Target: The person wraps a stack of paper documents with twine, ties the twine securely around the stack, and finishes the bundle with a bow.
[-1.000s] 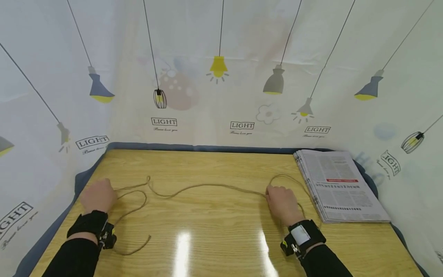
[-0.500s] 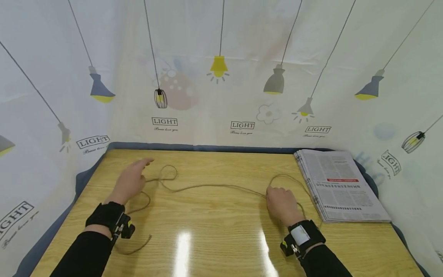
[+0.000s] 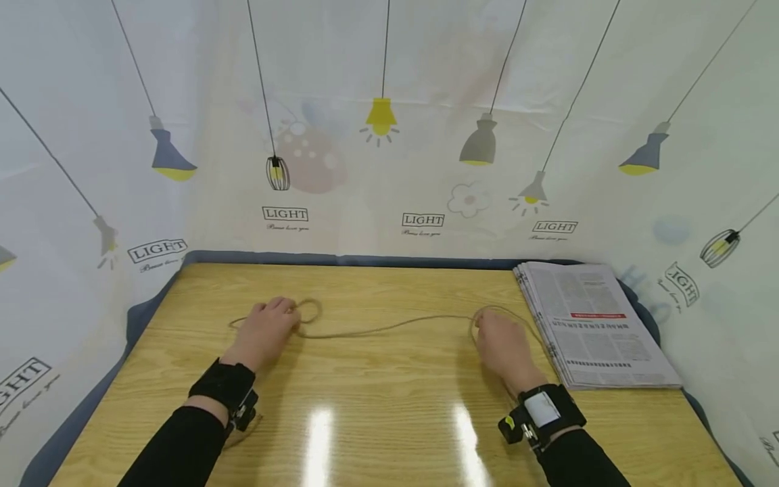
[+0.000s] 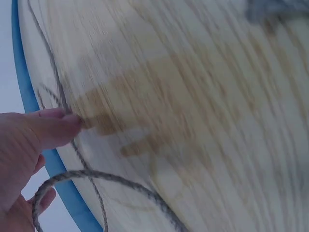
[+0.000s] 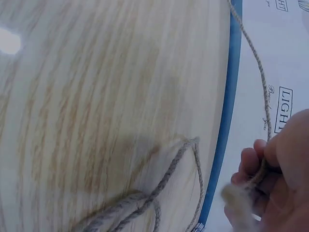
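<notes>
A long piece of brown twine (image 3: 379, 329) stretches across the wooden table between both hands, with a small loop past the left fingers. My left hand (image 3: 263, 333) pinches it at the left. Seen from the left wrist, thumb (image 4: 60, 131) and forefinger meet on the strand, while another length of twine (image 4: 118, 176) curves below them. On the right, my right hand (image 3: 504, 343) grips the twine beside the newspapers. In the right wrist view, the twine (image 5: 263, 82) runs into the curled fingers (image 5: 249, 162), and a blurred end hangs close to the camera.
A stack of folded newspapers (image 3: 599, 328) lies at the table's right side. Behind the wooden table (image 3: 377, 385) hangs a white cloth (image 3: 347, 149) printed with lamps, its dark blue band along the table edge. A loose twine end (image 3: 246, 433) lies by the left wrist.
My left hand released the twine at the far left, moved right with fingers extended, and now pinches it nearer the middle. The right hand keeps its grip, shifted slightly, and the twine between is straighter.
</notes>
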Available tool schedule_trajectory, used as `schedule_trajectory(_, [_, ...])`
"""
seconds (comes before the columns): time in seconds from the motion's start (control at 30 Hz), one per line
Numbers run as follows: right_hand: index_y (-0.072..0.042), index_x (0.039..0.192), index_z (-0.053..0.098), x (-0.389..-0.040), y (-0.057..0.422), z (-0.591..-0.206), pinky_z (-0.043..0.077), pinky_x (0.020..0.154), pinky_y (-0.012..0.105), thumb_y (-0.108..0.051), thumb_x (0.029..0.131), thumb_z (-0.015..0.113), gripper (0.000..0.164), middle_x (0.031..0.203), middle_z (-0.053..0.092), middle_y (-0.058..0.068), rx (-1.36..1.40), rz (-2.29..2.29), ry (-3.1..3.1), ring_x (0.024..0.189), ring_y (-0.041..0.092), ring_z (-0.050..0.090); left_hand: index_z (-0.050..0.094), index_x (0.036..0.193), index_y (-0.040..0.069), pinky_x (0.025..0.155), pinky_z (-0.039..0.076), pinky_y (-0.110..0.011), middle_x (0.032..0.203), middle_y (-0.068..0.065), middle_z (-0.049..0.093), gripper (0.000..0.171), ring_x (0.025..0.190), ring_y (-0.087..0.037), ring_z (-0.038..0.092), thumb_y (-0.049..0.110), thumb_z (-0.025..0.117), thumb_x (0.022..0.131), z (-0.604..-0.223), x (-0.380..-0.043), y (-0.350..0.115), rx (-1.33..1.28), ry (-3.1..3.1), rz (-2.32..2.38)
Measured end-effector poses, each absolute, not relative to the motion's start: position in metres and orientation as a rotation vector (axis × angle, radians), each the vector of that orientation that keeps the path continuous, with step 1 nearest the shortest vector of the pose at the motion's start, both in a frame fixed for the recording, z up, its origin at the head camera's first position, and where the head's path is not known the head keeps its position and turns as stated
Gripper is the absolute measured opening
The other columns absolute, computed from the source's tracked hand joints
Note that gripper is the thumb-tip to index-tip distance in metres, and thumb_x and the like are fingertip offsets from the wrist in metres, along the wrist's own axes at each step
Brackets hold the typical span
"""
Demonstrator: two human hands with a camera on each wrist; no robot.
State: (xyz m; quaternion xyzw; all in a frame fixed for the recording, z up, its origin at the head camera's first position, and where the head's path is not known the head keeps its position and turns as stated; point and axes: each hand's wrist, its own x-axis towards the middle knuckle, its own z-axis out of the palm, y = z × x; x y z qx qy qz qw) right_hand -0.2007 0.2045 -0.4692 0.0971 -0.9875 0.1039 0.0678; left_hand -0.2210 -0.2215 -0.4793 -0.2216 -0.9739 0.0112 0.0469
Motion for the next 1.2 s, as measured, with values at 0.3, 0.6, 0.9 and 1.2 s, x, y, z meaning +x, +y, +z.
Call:
schedule_trajectory(0.3, [0.002,0.099,0.064,-0.2,0.21,-0.467,0.053,0.064,0.043,-0.003,0.095,0.046,0.019,0.087,0.07,0.015,0.179,0.361,-2.942,0.075,0.03,0.067,0.053,0.093,0.012,0.08,0.046,-0.041,0.091,-0.004,0.06,0.007,0.084,-0.021,0.057,0.011,0.058,0.098,-0.478,-0.222,-0.24,-0.696,-2.934,-0.328])
schedule_trajectory(0.6, [-0.002,0.099,0.06,-0.196,0.209,-0.47,0.05,0.064,0.044,-0.008,0.098,0.047,0.014,0.081,0.068,0.013,0.188,0.363,-3.048,0.067,0.025,0.063,0.051,0.106,0.009,0.052,0.033,-0.027,0.069,-0.003,0.053,0.017,0.053,-0.012,0.041,0.025,0.046,0.104,-0.459,-0.225,-0.256,-0.422,-2.886,-0.613])
schedule_trajectory(0.9, [-0.002,0.102,0.061,-0.196,0.207,-0.473,0.047,0.059,0.039,-0.012,0.099,0.052,0.013,0.078,0.066,0.01,0.175,0.431,-3.053,0.061,0.02,0.057,0.069,0.102,0.004,0.053,0.043,-0.035,0.089,-0.016,0.069,0.016,0.06,-0.02,0.057,0.015,0.058,0.098,-0.448,-0.216,-0.274,-0.256,-2.85,-0.334])
schedule_trajectory(1.2, [-0.01,0.102,0.066,-0.193,0.2,-0.48,0.047,0.066,0.034,-0.02,0.099,0.057,0.014,0.088,0.066,0.004,0.388,0.565,-3.087,0.072,0.013,0.057,0.065,0.104,-0.004,0.046,0.045,-0.04,0.091,-0.026,0.066,0.016,0.053,-0.026,0.055,0.001,0.053,0.095,-0.461,-0.209,-0.29,-0.056,-2.915,-0.225])
